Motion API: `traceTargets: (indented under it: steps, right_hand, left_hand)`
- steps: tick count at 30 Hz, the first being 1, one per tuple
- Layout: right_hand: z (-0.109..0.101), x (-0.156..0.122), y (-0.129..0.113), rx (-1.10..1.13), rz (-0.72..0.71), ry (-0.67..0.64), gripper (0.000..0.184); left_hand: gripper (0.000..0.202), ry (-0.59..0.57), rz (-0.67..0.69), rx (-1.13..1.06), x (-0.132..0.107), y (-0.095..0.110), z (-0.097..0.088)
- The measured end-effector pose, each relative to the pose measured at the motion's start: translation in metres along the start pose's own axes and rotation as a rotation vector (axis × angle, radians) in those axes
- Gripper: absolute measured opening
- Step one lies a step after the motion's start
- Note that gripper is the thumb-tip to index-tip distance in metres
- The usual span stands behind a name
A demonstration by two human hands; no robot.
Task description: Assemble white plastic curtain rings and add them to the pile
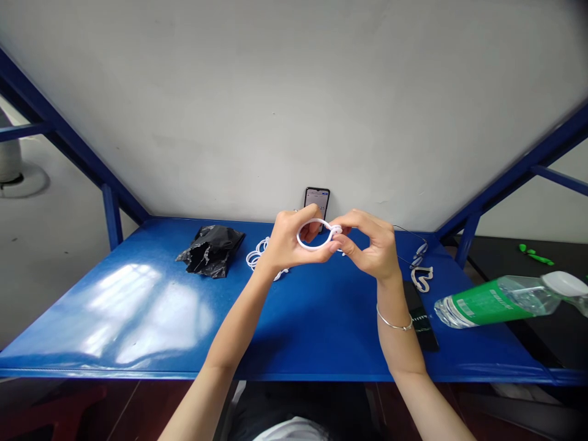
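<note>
My left hand point(290, 240) is closed around one side of a white plastic ring point(336, 230) with a small knob-like joint. My right hand point(373, 244) pinches that joint between thumb and forefinger, at the ring's right end. Both hands hold the ring up above the blue table point(316, 324), in front of a propped phone point(316, 195). Behind my left wrist lie several more white rings point(253, 258), partly hidden by the arm. A bit of white shows on the table below my right fingers, mostly covered.
A crumpled black plastic bag point(215, 245) lies at left. On the right are a green-labelled bottle point(496, 300), a dark flat device point(423, 324), a white loop-shaped item point(422, 279) and a thin cable. The wall point(294, 110) rises behind; blue metal bars point(78, 147) slant at both sides.
</note>
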State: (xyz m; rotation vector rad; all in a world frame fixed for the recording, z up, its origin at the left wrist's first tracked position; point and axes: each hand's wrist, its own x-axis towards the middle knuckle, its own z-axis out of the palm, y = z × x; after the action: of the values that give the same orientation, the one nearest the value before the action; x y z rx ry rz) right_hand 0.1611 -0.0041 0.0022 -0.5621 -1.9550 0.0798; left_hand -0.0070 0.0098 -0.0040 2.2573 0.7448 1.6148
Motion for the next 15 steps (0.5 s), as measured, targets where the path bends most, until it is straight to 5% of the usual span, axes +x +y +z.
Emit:
traceTargets:
  steps: [9, 15]
  right_hand:
    - [0.0, 0.0, 0.001, -0.067, 0.022, 0.014, 0.01]
    - [0.0, 0.006, -0.011, -0.01, 0.078, 0.162, 0.018]
  left_hand:
    - [0.06, -0.086, -0.204, -0.115, 0.001, -0.006, 0.003]
    - [0.063, -0.042, -0.321, -0.22, 0.001, -0.014, 0.004]
